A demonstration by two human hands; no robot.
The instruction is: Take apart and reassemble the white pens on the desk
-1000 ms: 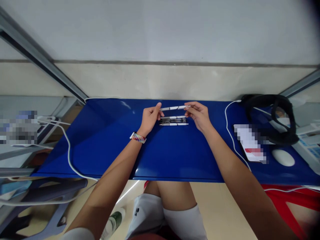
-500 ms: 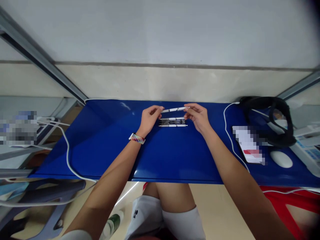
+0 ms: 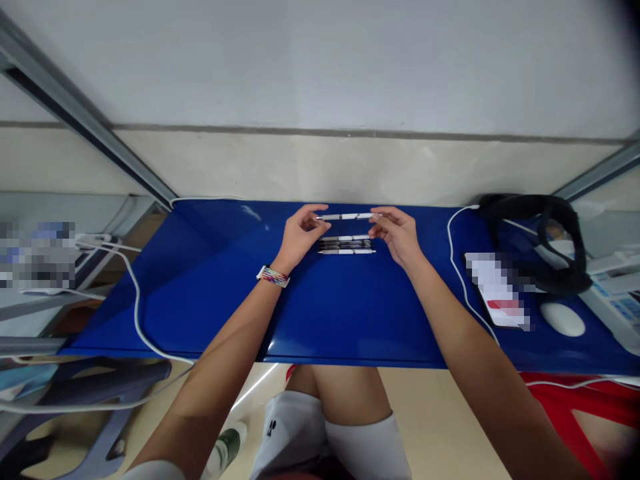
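A white pen [image 3: 346,217] is held level just above the blue table [image 3: 320,307]. My left hand [image 3: 300,235] pinches its left end and my right hand [image 3: 397,233] pinches its right end. Directly below it, three pens [image 3: 347,245] lie side by side on the table, between my two hands. A coloured band sits on my left wrist [image 3: 273,276].
A white cable [image 3: 136,300] runs over the table's left edge. At the right lie another white cable [image 3: 457,267], a blurred card [image 3: 495,293], black headphones [image 3: 545,233] and a white mouse [image 3: 563,319]. The wall stands close behind the table.
The held pen has been levelled from a slight tilt, and my left fingers have shifted along its left end. The three pens on the table have not moved.
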